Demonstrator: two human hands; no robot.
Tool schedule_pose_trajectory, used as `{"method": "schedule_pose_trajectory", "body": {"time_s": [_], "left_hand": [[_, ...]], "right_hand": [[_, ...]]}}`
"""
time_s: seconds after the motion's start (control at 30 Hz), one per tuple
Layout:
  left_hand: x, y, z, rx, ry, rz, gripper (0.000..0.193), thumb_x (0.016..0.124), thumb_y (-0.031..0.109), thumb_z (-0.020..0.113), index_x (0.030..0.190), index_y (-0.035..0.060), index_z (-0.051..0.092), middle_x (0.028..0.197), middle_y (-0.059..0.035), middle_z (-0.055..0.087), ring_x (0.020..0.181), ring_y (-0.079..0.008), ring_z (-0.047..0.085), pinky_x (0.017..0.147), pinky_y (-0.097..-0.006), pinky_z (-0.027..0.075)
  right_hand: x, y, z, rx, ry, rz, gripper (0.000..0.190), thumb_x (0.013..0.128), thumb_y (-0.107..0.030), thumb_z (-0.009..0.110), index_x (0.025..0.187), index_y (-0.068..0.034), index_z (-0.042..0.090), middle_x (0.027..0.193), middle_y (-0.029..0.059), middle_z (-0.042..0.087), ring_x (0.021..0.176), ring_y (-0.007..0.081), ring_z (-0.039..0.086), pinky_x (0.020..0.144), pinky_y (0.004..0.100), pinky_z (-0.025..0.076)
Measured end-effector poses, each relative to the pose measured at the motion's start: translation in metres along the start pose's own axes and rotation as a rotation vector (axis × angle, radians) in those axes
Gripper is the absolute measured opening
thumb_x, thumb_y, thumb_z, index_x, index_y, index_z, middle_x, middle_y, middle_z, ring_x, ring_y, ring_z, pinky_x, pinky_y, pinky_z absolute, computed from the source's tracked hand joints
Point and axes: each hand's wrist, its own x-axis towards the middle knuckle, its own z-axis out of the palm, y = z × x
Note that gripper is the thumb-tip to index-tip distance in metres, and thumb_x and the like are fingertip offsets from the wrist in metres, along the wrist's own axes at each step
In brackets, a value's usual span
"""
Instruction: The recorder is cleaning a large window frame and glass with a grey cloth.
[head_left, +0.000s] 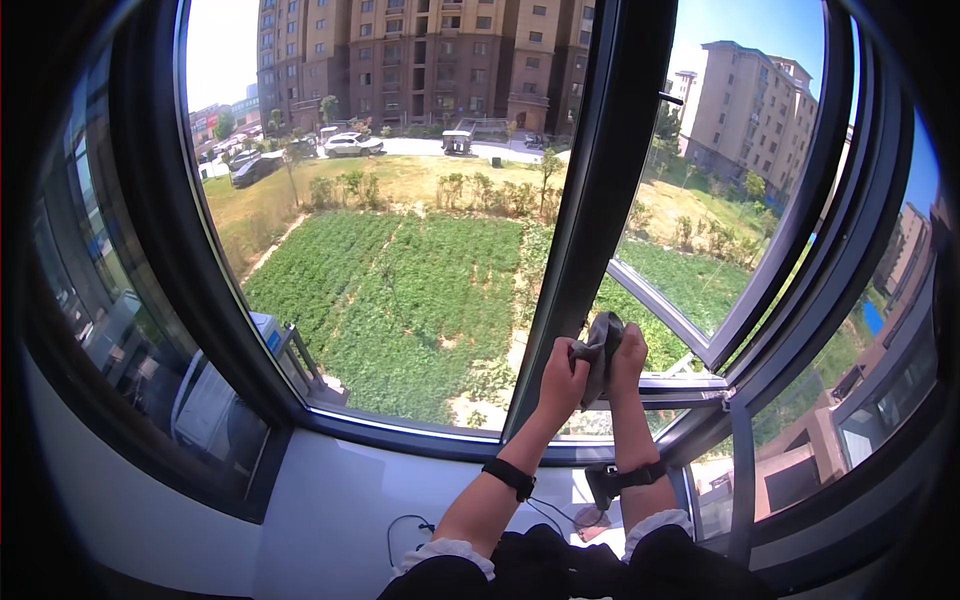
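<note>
A crumpled dark grey cloth is bunched between my two hands, held up in front of the window. My left hand grips its left side, thumb pressed into a fold. On the other side, my right hand has its fingers around the cloth's right edge. Both hands are beside the dark vertical window post, at the lower part of the tilted-out window sash. Whether the cloth touches the frame cannot be told.
Below the window is a white sill with a thin black cable and a pinkish-brown object. Black straps circle both forearms. A fixed glass pane fills the left; outside are green plants and buildings.
</note>
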Motion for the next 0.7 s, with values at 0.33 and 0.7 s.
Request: {"method": "schedule_pose_trajectory", "body": {"time_s": [0.33,0.7], "left_hand": [[-0.006,-0.001,-0.006,-0.121,-0.406,-0.133,0.026,0.079,0.002,0.045,0.105,0.0012,0.046,0.086,-0.0072,0.056,0.078,-0.0144,0.055,0.071,-0.0259,0.044],[0.097,0.063,-0.029,0.459,0.126,0.456,0.055,0.073,0.014,0.061,0.118,-0.0017,0.034,0.117,-0.0208,0.041,0.109,-0.0377,0.039,0.092,-0.0444,0.033]], "right_hand": [[-0.058,-0.024,-0.058,-0.213,-0.472,0.050,0.059,0.080,-0.033,0.051,0.127,-0.003,0.032,0.118,0.0134,0.035,0.117,0.0224,0.033,0.099,0.0345,0.023],[-0.062,0.029,-0.098,-0.387,-0.024,0.192,0.050,0.073,0.000,0.033,0.123,0.004,0.040,0.112,0.0163,0.051,0.104,0.0217,0.049,0.091,0.0292,0.036]]}}
